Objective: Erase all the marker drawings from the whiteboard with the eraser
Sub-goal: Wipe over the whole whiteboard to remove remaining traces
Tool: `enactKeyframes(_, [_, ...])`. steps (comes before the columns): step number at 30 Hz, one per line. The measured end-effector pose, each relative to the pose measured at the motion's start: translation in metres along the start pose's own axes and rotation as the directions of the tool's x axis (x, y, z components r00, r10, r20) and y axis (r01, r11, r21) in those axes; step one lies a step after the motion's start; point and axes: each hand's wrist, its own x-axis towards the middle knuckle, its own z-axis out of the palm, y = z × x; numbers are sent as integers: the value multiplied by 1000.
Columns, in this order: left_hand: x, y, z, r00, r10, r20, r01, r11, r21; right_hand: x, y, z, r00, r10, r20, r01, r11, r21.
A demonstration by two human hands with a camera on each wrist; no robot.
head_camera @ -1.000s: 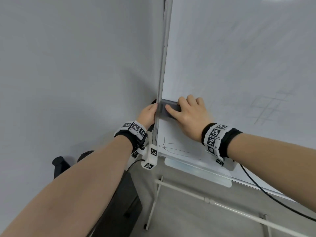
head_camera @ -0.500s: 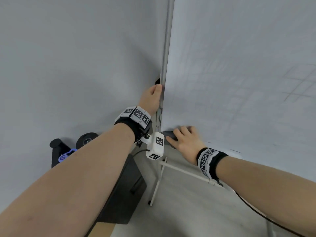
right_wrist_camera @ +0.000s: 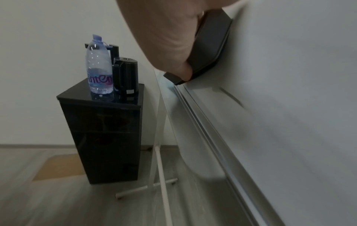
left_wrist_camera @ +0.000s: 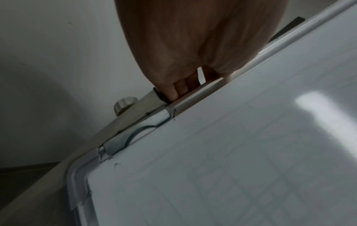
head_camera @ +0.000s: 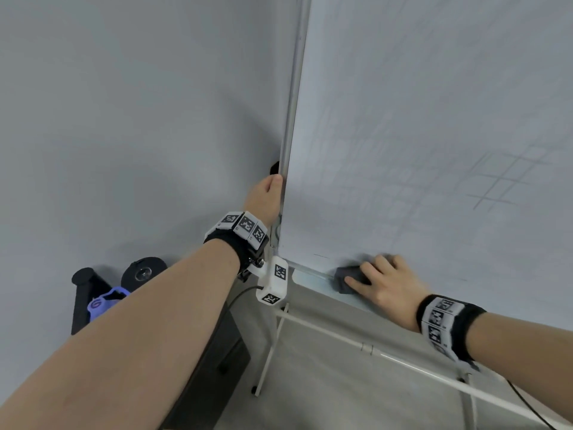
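The whiteboard (head_camera: 434, 119) fills the right of the head view. My right hand (head_camera: 384, 283) grips the dark grey eraser (head_camera: 348, 279) and presses it flat against the board's bottom edge, just above the tray (head_camera: 313, 279). In the right wrist view the eraser (right_wrist_camera: 210, 45) lies flat on the board under my thumb. A faint grid drawing (head_camera: 508, 181) shows at the right, and short dark strokes (head_camera: 321, 255) sit near the lower left corner. My left hand (head_camera: 266, 197) holds the board's left frame (head_camera: 290, 119), fingers (left_wrist_camera: 177, 90) curled behind it.
A black cabinet (right_wrist_camera: 104, 137) stands left of the board, with a water bottle (right_wrist_camera: 98, 65) and a black kettle (right_wrist_camera: 125, 76) on top. The stand's white legs (head_camera: 372, 349) cross the grey floor below. A plain wall (head_camera: 124, 119) lies to the left.
My right hand has slid the eraser down from mid-height at the left frame to the bottom edge, then rightwards along it. The curved drawing at the lower left is gone. Left hand still holds the frame.
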Motion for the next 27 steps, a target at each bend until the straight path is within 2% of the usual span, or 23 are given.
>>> enactKeyframes(3, [0, 1, -1, 1000, 7, -23, -6, 1000, 15, 57, -20, -4, 992, 82, -95, -79, 996, 41])
enactKeyframes(6, [2, -5, -3, 999, 19, -31, -19, 1000, -8, 97, -36, -11, 990, 122, -77, -118, 992, 51])
enactKeyframes(8, [3, -10, -4, 1000, 11, -21, -12, 999, -31, 91, -35, -11, 994, 101, -35, -99, 994, 47])
enactKeyframes(13, [3, -12, -1, 1000, -1, 19, 2, 1000, -31, 9, -14, 2, 999, -10, 48, 9, 1000, 20])
enactKeyframes(15, [-1, -8, -2, 1000, 4, 13, -4, 1000, -23, 2, -13, 4, 998, -14, 61, 14, 1000, 9])
enactKeyframes(20, [-4, -10, -5, 998, -52, -18, 50, 995, -81, 83, -42, 4, 994, 67, -86, -64, 997, 31])
enactKeyframes(23, [-5, -9, -5, 996, -80, -31, 77, 993, -90, 123, -65, 11, 997, 62, -52, -59, 996, 65])
enactKeyframes(27, [1, -22, -4, 992, -127, -3, 125, 981, -147, 124, -68, 16, 997, 57, -49, -51, 992, 118])
